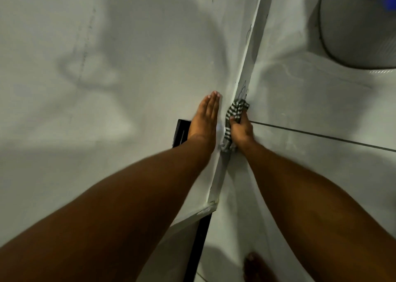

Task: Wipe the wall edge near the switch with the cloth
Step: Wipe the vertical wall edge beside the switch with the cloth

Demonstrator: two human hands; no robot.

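Note:
My right hand [239, 129] is shut on a grey-and-white striped cloth [235, 110] and presses it against the white wall edge [246, 63], a narrow strip running from top right down to the floor. Pen scribbles mark the edge just above the cloth. My left hand [206, 115] lies flat with fingers together on the wall face to the left of the edge. A black switch plate [181, 132] sits on that wall, partly hidden under my left wrist.
A white tiled floor with a dark grout line [321, 136] spreads to the right. A large white round container [360, 24] stands at the top right with something blue behind it. My bare foot [256, 266] shows at the bottom.

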